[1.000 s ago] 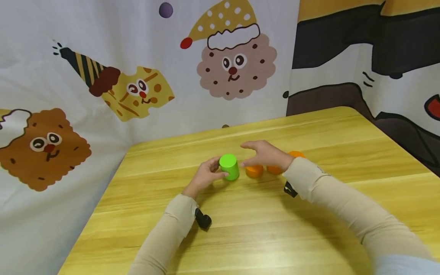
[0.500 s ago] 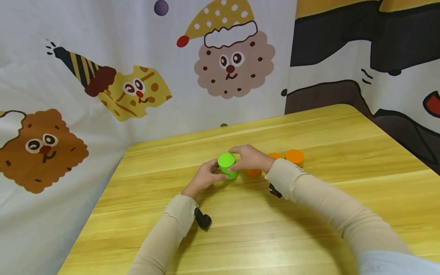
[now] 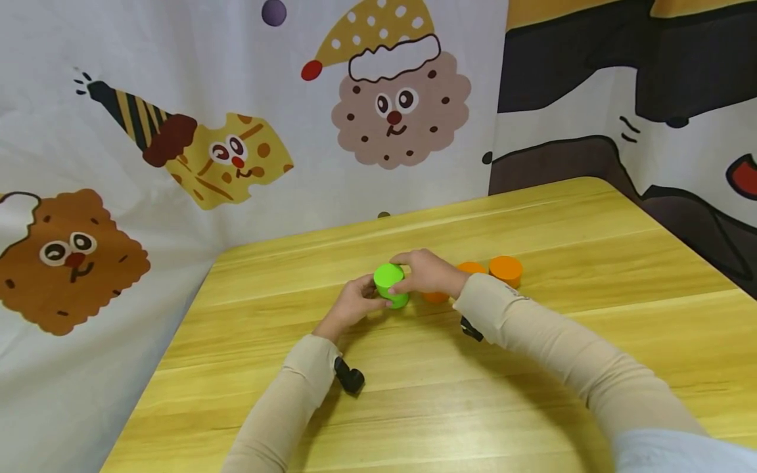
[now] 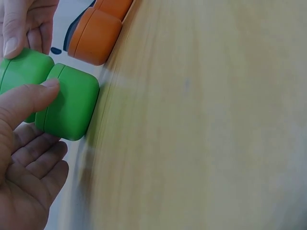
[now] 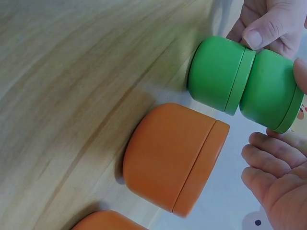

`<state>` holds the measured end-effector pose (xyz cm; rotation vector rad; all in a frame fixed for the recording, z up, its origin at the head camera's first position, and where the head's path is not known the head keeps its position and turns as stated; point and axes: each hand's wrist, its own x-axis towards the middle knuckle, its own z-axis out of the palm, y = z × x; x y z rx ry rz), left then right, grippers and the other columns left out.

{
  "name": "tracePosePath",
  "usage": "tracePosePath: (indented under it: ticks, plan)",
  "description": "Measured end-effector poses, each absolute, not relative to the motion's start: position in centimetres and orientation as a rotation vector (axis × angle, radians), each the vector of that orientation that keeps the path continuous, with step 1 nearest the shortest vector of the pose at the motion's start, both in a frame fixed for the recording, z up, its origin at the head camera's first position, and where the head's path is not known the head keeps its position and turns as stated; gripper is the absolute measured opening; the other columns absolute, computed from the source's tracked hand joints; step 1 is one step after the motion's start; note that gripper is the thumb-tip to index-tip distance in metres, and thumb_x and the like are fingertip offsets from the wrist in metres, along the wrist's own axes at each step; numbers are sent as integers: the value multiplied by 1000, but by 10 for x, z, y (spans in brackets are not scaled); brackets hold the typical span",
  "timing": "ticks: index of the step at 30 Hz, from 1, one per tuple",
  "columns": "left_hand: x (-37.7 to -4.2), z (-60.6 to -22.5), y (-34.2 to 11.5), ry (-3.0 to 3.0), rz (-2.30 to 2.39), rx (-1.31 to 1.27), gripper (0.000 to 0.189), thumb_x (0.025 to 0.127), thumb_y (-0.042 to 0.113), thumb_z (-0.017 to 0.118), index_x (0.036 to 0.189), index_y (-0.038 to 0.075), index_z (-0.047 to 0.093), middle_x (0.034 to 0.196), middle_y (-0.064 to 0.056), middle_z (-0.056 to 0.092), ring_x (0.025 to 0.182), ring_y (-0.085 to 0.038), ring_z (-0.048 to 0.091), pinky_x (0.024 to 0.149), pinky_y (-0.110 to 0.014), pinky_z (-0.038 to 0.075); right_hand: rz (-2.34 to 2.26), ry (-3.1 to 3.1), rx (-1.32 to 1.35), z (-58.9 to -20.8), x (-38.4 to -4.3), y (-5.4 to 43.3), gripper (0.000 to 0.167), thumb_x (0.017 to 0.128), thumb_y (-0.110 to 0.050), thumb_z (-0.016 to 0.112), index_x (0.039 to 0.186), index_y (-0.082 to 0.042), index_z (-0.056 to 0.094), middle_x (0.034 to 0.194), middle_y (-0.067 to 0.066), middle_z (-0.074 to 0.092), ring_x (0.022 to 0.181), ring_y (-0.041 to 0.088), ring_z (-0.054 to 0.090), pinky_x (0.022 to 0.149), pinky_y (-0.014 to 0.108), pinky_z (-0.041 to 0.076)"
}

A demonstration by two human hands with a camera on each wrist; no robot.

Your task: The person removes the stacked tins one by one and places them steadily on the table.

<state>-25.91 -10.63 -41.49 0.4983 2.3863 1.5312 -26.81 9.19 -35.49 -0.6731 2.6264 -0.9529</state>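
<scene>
Two small green lidded jars stand one on top of the other near the middle of the table. My left hand (image 3: 353, 303) holds the lower green jar (image 4: 72, 103), its thumb on the near side and its fingers behind. Around the upper green jar (image 3: 388, 276) my right hand (image 3: 430, 272) has its thumb and fingers, gripping it from the right. In the right wrist view the upper jar sits slightly off-centre on the lower one (image 5: 216, 72). Just right of the stack, partly covered by my right hand, is an orange jar (image 3: 435, 297) of the same shape.
Two more orange jars, one behind my right wrist (image 3: 470, 267) and one further right (image 3: 505, 270), stand on the wooden table (image 3: 414, 394). A white cloth (image 3: 260, 39) printed with cartoon biscuits hangs behind the table's far edge.
My right hand has moved left from over the orange jars and taken hold of the upper green jar. My left hand has kept its hold on the lower one.
</scene>
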Motion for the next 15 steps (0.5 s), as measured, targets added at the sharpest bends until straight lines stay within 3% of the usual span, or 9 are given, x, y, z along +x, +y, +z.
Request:
tracePosePath:
  ticks: [9,15]
  plan:
    - [-260,-415,-107,2377,1509,479,57,81,10,71,133,5,49,130,-14,55,117,-30,53,99,-42,44,-984,2620,-696,-353,-266,91,58,79,-31,74,128,-7,55,124,7,59,106,18,57,91,34,48]
    - [-260,-414,-107,2403,1493,460,54,80,11,73,131,9,53,126,-9,58,113,-26,56,96,-38,47,-988,2632,-693,-351,-264,91,57,79,-31,74,127,-7,55,122,7,60,103,17,57,88,33,49]
